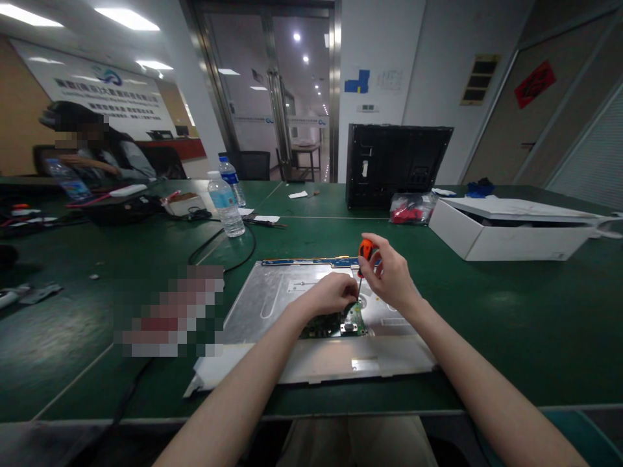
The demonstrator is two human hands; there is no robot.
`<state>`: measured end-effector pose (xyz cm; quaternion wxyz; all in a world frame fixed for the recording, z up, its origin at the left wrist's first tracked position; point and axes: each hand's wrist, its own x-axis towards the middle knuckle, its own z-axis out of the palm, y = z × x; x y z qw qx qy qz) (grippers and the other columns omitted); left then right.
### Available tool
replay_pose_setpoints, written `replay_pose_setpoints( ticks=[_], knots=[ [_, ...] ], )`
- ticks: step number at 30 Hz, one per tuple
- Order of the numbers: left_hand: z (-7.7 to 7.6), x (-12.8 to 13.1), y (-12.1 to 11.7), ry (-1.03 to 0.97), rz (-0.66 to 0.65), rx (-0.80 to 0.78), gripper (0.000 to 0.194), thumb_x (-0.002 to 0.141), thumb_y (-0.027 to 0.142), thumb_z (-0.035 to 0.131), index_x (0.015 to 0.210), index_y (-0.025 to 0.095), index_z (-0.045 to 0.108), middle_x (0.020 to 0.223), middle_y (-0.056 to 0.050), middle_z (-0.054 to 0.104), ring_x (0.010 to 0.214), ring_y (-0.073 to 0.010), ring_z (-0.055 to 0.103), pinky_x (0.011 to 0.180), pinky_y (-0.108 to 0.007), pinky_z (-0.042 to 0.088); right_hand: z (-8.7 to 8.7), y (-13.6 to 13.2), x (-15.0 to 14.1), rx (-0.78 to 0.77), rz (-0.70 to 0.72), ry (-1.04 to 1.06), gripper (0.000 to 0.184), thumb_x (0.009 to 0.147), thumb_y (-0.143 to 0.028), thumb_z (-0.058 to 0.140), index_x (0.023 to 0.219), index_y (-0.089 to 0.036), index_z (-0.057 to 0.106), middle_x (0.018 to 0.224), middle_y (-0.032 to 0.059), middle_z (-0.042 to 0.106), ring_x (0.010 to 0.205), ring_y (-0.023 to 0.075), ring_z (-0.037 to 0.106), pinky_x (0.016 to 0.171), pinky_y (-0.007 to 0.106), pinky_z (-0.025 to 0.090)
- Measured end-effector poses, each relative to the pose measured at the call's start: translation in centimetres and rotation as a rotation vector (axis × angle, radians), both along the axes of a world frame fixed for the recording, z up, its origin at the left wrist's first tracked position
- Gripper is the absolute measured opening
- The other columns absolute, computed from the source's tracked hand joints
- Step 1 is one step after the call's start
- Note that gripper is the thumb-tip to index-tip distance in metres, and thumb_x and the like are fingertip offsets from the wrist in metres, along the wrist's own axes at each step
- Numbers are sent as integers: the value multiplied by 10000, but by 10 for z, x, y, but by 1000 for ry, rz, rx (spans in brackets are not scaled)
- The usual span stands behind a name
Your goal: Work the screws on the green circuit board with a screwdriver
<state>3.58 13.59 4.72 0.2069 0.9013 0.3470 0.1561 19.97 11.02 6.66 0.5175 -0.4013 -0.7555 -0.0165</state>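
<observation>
An orange-and-black screwdriver stands nearly upright in my right hand, its thin shaft pointing down at a green circuit board. My left hand is closed beside the screwdriver's tip, its fingertips low over the board; whatever they pinch, if anything, is hidden. The board sits on a flat metal display panel lying on the table before me. A narrow blue board strip runs along the panel's far edge. Part of the circuit board is covered by my left hand and wrist.
On the green table, a white box stands to the right. A black monitor housing and a plastic bag are behind. Water bottles and cables lie left. Another person sits far left.
</observation>
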Motion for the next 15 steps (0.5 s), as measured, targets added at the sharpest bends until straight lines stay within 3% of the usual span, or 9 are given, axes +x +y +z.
replay_pose_setpoints(
  ticks=[7,15],
  knots=[
    [0,0,0,-1,-2,5,137,716,49,568,733,144,665,695,-12,665,644,-144,586,607,-219,407,0,2,0,29,-33,-34,316,872,-319,572,1166,-208,532,822,1,574,533,91,471,519,232,421],
    [2,0,-2,4,2,12,145,719,51,566,744,143,675,676,-8,653,618,-135,565,596,-216,398,2,-2,1,-3,20,-26,394,903,-299,486,1279,-182,470,870,30,603,607,117,537,559,243,449]
  ],
)
